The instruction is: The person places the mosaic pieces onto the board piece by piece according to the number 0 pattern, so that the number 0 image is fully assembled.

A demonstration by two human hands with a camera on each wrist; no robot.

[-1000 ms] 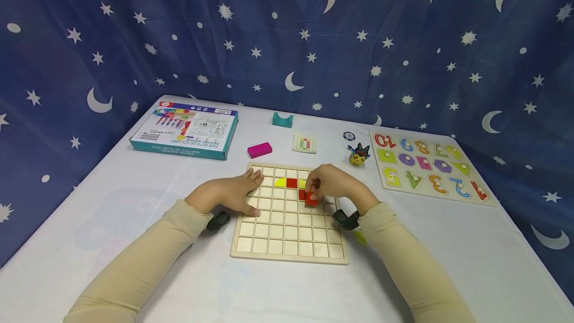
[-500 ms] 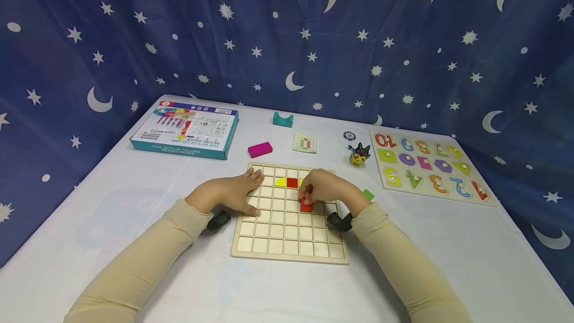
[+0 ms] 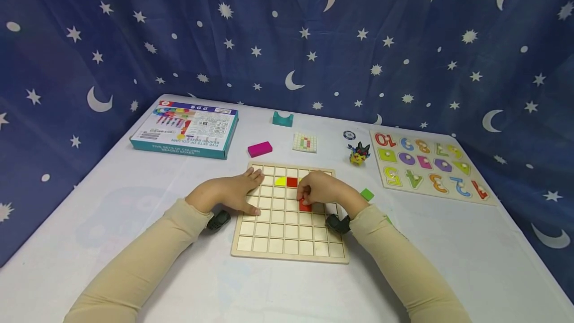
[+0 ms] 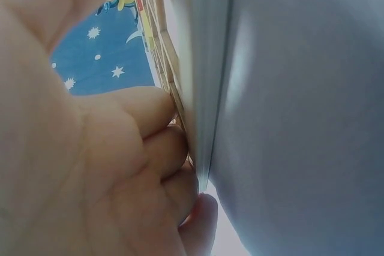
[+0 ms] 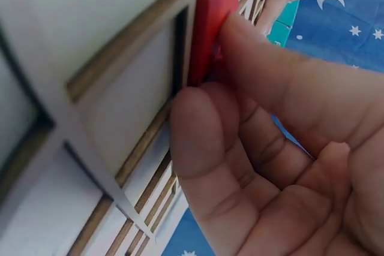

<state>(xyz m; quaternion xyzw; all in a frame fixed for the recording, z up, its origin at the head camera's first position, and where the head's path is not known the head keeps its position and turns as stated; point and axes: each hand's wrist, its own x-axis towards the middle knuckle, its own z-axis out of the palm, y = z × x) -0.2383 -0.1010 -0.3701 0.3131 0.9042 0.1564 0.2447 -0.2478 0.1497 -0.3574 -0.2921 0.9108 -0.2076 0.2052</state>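
My left hand (image 3: 230,193) rests spread on the left edge of the wooden grid board (image 3: 283,231), its thumb lying over the cells. In the left wrist view its fingers (image 4: 162,148) lie along the board's side. My right hand (image 3: 324,187) pinches a red square tile (image 3: 305,207) at a cell right of the middle. The right wrist view shows the thumb on the red tile's face, and the tile tilted at its cell. Farther up the board, a yellow curved tile (image 3: 280,181) and another red tile (image 3: 292,182) lie in cells. My right hand hides the cells beside them.
A patterned grid card (image 3: 305,142), magenta block (image 3: 259,149) and teal block (image 3: 282,119) lie beyond the board. Left is a flat box (image 3: 186,128). Right are a green tile (image 3: 367,194), small figurine (image 3: 358,154), round chip (image 3: 349,135) and number puzzle (image 3: 430,167).
My right hand has moved slightly left and toward me with the red tile, bringing it over a cell. A green tile has come into view beside the right wrist. My left hand stays put.
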